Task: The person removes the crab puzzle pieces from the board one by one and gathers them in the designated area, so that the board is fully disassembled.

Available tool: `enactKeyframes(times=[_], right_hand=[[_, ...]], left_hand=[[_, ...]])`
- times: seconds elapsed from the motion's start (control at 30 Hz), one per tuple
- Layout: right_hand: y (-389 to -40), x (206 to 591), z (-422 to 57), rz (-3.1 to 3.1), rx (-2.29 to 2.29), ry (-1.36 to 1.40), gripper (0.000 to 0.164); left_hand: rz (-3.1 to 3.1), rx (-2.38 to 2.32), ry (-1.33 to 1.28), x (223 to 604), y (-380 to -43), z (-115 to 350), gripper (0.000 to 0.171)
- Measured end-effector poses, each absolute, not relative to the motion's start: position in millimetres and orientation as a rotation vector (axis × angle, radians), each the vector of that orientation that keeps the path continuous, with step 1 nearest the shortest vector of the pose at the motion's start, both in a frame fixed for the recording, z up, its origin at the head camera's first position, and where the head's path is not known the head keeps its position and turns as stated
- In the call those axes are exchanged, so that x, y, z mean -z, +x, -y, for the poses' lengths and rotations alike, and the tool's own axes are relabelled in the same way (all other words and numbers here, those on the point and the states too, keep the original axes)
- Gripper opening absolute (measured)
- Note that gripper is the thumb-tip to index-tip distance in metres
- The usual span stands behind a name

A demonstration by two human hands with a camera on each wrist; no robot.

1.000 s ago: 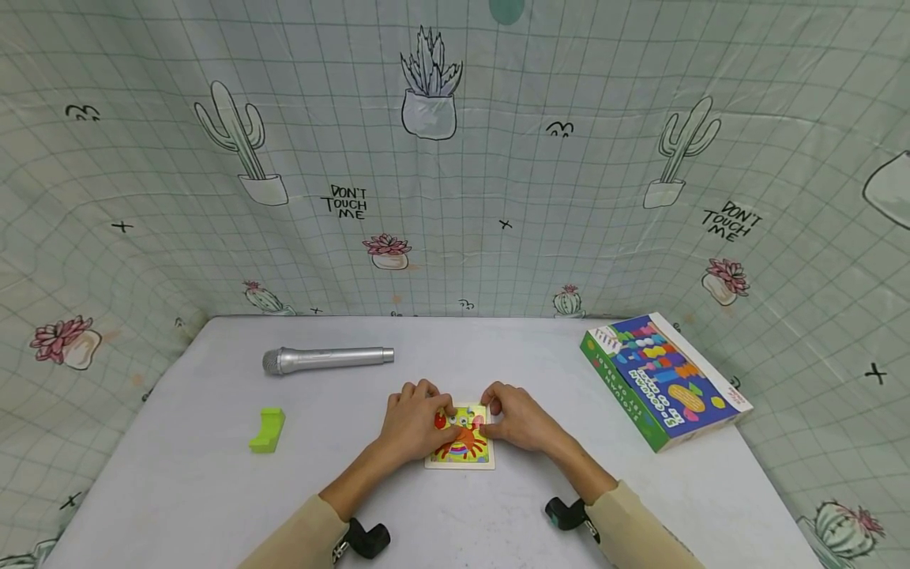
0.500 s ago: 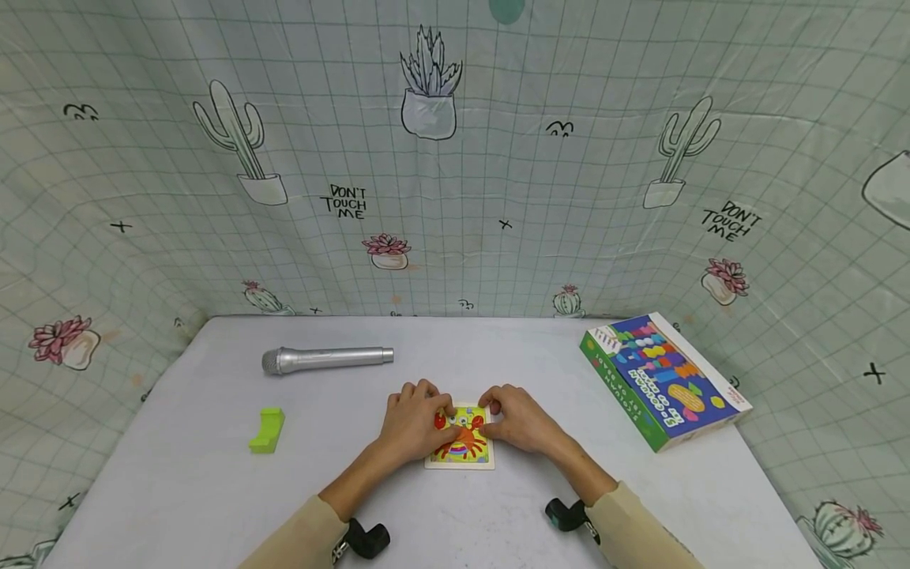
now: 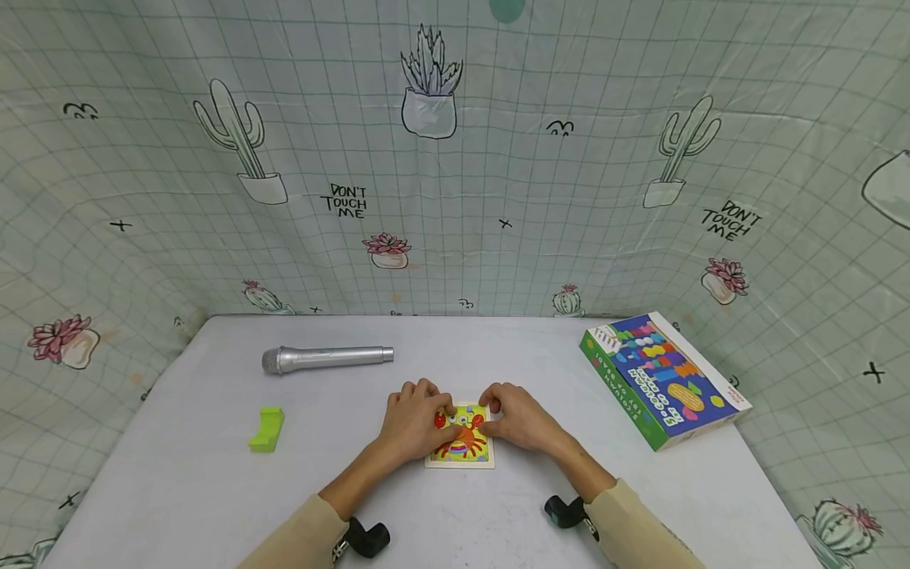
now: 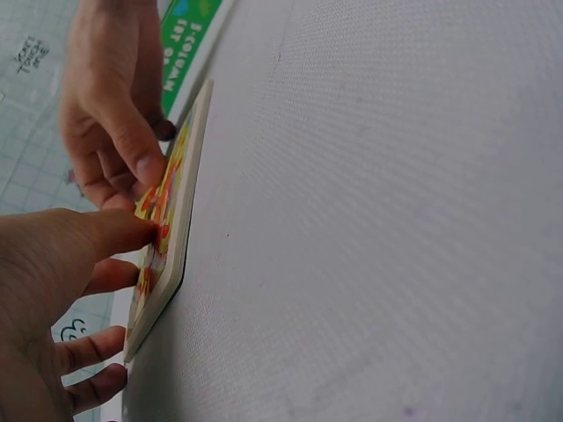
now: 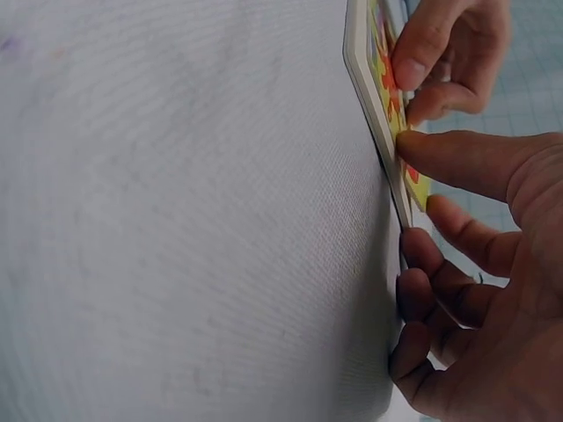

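A small square crab jigsaw puzzle (image 3: 462, 454) in a pale wooden tray lies flat on the white table. From its left side, my left hand (image 3: 415, 424) rests thumb and index fingertips on the picture; the other fingers extend past the far edge. My right hand (image 3: 524, 420) is at the upper right corner, pinching a yellow puzzle piece (image 5: 419, 186) with a red claw between thumb and index finger. That piece sits slightly raised over the tray's edge in the right wrist view. The remaining right fingers curl beside the tray, close to the table.
A silver microphone (image 3: 329, 359) lies at the back left of the table (image 3: 498, 514). Nearer, on the left, is a lime green block (image 3: 268, 431) with a curved cutout. A blue and green toy box (image 3: 664, 383) stands at the right. A patterned cloth hangs behind.
The puzzle piece under my right fingers has turned or settled, so its red claw now shows where a pinkish patch was a second ago. My left hand stays put.
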State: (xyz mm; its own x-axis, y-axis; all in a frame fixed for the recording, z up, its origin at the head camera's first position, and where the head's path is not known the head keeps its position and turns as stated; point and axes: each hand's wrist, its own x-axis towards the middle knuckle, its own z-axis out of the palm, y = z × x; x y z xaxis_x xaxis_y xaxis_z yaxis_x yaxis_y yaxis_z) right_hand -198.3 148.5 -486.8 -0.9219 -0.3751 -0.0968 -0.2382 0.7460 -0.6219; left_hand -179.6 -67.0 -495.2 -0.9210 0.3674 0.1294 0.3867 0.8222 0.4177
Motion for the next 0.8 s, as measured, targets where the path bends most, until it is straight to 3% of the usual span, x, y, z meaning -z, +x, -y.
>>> enactKeyframes(times=[0.4, 0.8], right_hand=[[-199.3, 487.7, -149.0, -2.750, 1.013, -0.420, 0.015], [-198.9, 485.9, -148.9, -2.762, 1.113, -0.419, 0.012]], left_hand=[[2.965, 0.665, -0.612, 494.9, -178.9, 66.7, 0.025], [2.961, 0.643, -0.607, 494.5, -178.4, 66.1, 0.025]])
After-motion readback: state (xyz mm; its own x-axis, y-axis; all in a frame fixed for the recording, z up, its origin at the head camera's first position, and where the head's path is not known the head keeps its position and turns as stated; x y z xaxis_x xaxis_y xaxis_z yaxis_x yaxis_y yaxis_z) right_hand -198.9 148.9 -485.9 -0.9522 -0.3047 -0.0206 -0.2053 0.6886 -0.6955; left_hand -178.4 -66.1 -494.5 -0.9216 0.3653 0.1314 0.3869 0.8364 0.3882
